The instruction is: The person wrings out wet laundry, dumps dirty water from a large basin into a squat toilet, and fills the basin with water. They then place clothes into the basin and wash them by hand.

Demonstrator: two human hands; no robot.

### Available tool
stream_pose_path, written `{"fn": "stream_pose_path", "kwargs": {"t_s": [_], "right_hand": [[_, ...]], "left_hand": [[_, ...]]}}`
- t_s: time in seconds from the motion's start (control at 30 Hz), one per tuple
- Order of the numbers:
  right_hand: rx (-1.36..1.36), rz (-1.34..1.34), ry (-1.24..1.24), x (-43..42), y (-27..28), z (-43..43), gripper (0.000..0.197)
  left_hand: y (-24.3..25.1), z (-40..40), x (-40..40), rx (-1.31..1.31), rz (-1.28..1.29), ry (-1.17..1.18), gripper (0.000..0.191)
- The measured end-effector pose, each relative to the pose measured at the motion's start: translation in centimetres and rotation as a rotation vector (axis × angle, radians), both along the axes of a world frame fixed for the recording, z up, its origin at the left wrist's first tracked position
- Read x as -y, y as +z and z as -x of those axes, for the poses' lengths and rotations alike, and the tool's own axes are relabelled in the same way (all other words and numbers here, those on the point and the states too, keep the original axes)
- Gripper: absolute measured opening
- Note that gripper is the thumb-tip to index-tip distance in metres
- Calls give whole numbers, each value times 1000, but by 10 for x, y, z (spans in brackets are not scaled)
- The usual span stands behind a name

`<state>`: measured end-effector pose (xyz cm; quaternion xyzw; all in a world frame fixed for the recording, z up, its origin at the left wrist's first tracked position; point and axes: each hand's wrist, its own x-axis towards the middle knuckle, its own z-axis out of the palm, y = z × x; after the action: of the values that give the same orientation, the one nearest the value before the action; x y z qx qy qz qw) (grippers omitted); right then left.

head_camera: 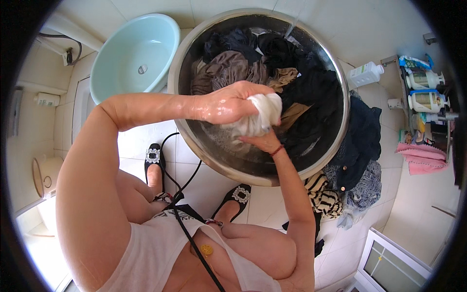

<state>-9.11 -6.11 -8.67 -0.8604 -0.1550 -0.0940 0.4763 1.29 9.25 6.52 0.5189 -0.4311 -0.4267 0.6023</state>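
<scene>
Over a large metal basin [174,84], my left hand [233,104] grips a bunched white cloth [269,109] from above. My right hand [265,140] is on the lower part of the same cloth, nearer to me, with a red band at the wrist. Wet skin shines on my left hand and forearm. Soapy water [219,140] fills the near side of the basin. Behind the cloth lie a soaked brown garment [226,69], several black garments [313,84] and a tan cloth [293,116]. The fingers inside the cloth are partly hidden.
A pale blue plastic tub [105,65] stands left of the basin. Dark clothes [359,127] and a striped garment [323,197] lie on the tiles at right. A white bottle [365,74] stands near a rack of bottles [427,100]. A black cable [178,195] hangs before me.
</scene>
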Motion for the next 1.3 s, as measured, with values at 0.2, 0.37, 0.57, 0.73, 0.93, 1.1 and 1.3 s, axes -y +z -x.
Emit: {"fn": "stream_pose_path", "kwargs": {"t_s": [0.2,0.37,0.57,0.73,0.93,1.1,1.3], "right_hand": [[-189,123,-119,13,-11,9,27],[-564,-702,-453,24,6,15,38],[-469,386,-419,5,-18,19,76],[-317,643,-270,6,-50,18,66],[-393,567,-258,-12,-39,-35,60],[-66,47,-625,-7,-30,-18,38],[93,140,-331,-84,65,-12,30]], "left_hand": [[-11,-9,3,-482,-178,393,34],[-104,-48,-17,175,-636,239,49],[-165,4,-9,924,-817,8,61],[-222,17,32,1136,-714,-300,62],[-306,-32,4,1356,-702,-52,33],[-194,-16,40,-1097,-645,359,52],[-179,-16,18,-1308,-90,127,42]]}}
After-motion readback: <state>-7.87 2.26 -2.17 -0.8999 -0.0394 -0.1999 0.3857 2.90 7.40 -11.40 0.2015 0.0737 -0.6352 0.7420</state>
